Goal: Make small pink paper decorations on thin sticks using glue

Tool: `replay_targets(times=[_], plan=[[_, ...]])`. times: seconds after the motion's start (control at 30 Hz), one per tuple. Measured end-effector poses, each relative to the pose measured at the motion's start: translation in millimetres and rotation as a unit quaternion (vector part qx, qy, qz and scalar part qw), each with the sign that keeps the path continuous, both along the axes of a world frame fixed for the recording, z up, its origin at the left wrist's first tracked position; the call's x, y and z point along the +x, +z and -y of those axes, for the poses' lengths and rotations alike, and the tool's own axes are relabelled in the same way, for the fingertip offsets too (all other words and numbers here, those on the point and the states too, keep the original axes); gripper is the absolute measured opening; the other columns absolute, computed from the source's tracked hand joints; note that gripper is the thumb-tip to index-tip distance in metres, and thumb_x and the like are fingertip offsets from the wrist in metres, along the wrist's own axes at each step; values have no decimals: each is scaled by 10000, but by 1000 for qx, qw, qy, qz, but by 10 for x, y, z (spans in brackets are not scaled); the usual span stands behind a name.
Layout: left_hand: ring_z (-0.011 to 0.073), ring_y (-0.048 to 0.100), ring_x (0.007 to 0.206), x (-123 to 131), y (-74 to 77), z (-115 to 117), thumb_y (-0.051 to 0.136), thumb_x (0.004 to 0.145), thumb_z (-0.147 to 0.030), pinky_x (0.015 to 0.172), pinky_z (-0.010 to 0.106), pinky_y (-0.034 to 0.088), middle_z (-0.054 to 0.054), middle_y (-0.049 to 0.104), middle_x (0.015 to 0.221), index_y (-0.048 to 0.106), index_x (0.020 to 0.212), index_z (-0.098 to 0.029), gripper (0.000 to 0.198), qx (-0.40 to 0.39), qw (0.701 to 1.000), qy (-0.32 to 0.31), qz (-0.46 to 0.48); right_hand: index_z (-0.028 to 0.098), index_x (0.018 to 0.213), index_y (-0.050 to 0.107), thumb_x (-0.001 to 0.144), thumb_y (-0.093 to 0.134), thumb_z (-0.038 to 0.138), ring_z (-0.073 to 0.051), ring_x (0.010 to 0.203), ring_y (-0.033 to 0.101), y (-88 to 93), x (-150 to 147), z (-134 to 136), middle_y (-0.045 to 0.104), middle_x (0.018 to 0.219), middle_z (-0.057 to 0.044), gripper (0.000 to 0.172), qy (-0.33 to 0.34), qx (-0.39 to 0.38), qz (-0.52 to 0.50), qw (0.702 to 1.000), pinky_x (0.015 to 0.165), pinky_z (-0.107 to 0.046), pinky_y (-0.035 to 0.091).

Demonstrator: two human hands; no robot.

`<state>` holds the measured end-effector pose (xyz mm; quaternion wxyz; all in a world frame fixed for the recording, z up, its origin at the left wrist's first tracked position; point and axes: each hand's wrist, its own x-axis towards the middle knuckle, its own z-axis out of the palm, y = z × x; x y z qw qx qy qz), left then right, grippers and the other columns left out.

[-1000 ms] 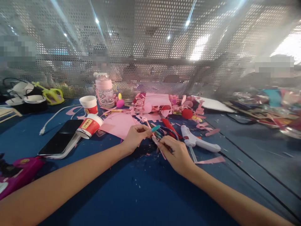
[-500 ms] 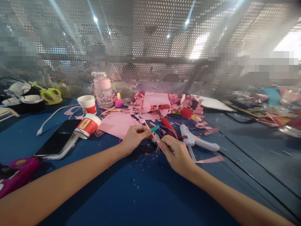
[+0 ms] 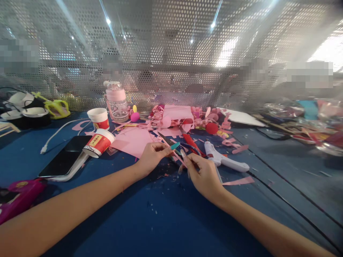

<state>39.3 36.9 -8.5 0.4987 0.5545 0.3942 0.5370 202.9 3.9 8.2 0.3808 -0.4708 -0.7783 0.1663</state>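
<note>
A thin pink paper strip (image 3: 179,157) runs slantwise between my two hands. Its upper part is pinched between the thumb and fingers of my left hand (image 3: 153,157), whose thumb shows a long teal nail. The fingers of my right hand (image 3: 201,173) are closed at the strip's lower end; the exact grip is partly hidden. Just behind the hands lie scissors with dark blue handles (image 3: 190,147), partly covered, and a red-handled tool (image 3: 193,142). A white glue gun (image 3: 227,161) rests right of my right hand. Pink paper sheet (image 3: 131,141) spreads behind my left hand.
Pink paper scraps (image 3: 174,116) are heaped at the back before a perforated metal screen (image 3: 171,53). On the left are two paper cups (image 3: 98,142), a clear bottle with pink lid (image 3: 116,96), a phone (image 3: 65,155) and a magenta object (image 3: 23,194). Black cords (image 3: 289,205) cross the right.
My right hand has shifted slightly down and right, and its fingers have moved. More of the pink strip shows between the hands. My left hand has barely moved.
</note>
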Motion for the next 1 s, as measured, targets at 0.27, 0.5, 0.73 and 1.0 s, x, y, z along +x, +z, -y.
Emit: replay_targets(times=[0.27,0.5,0.73,1.0], plan=[[103,556,552,2,-5,-8,673,632,-403,568,225,441,36,662,604,686,629,-149,255,7,1000,3,-4,184,535,439,832,425,474,-71,283,374,-5,-26,-18,405,343,50,416,-40,-112,-131,984,315,-194,299],[91,535,503,7,-17,-34,723,559,-397,524,216,420,26,643,555,662,582,-130,275,-29,996,30,74,166,605,513,835,408,476,-86,331,460,-11,1,-36,465,412,32,400,-26,-150,-133,979,336,-189,359],[80,526,500,-7,-17,-29,719,590,-346,526,212,417,6,613,532,645,578,-128,230,-14,994,24,108,164,629,558,821,474,396,-74,372,459,-18,17,11,570,520,0,313,45,-129,-48,990,377,-192,354],[70,489,476,13,3,-24,741,543,-361,492,203,382,-4,582,499,644,569,-119,262,-15,994,16,104,170,574,512,813,480,429,-74,361,448,-9,3,2,551,480,7,354,33,-108,-30,993,386,-196,350]])
